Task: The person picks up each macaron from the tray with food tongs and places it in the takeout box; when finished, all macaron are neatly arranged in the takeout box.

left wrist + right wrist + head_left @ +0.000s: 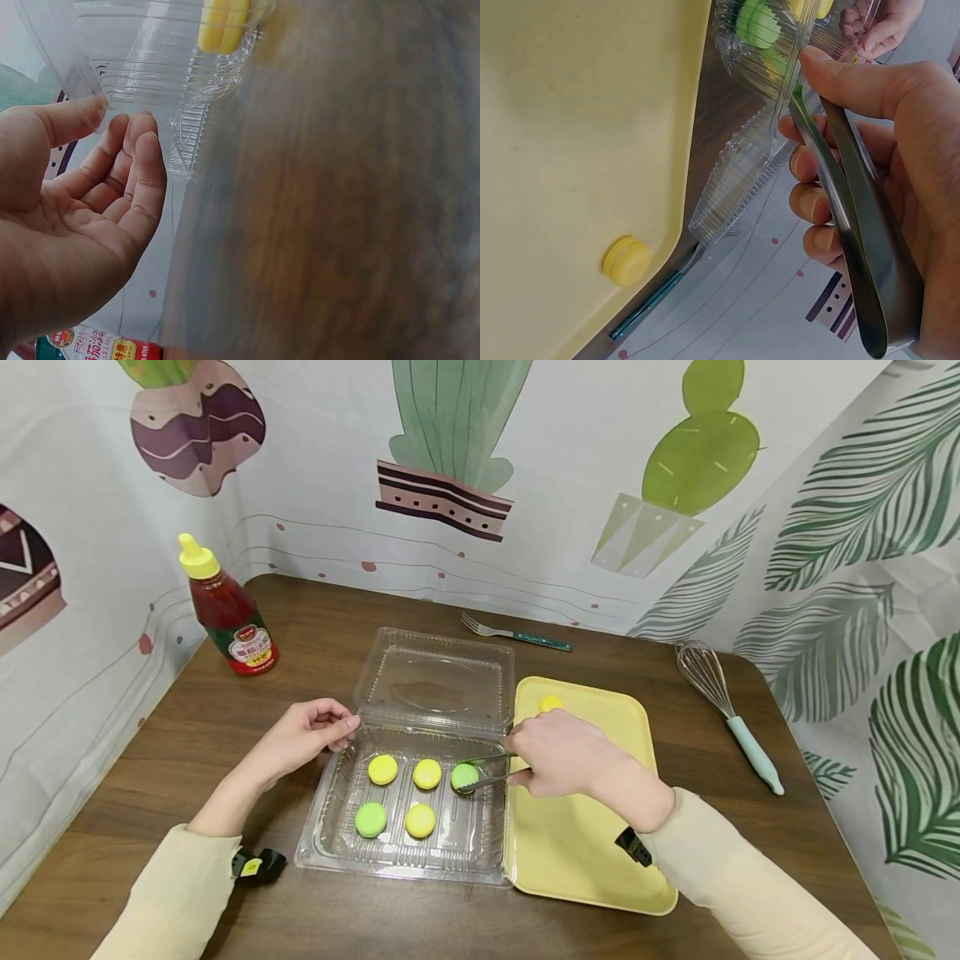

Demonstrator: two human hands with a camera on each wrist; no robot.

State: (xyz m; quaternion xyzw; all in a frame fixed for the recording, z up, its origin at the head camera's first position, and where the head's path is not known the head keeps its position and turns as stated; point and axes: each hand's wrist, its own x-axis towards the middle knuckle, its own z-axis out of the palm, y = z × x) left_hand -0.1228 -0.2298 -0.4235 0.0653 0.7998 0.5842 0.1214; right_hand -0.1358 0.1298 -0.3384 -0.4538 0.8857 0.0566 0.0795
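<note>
A clear plastic clamshell box (405, 870) lies with its lid (435, 681) folded back. Inside it sit yellow macarons, one of them a yellow macaron (420, 820) in the front row, beside a green macaron (371, 819). My left hand (311, 731) pinches the box's left rim near the hinge between thumb and fingers. Metal tongs (877, 255) are held in my right hand (562, 752), which reaches over the box's right edge. The tongs' tips are at another green macaron (464, 776) in the back row, right side; whether it touches the box floor is unclear.
To the right, beside the box, is a yellow tray (585, 852) with one yellow macaron (627, 261) near its far end. A fork (517, 635) lies behind, a whisk (731, 718) at far right. A ketchup bottle (232, 618) stands back left.
</note>
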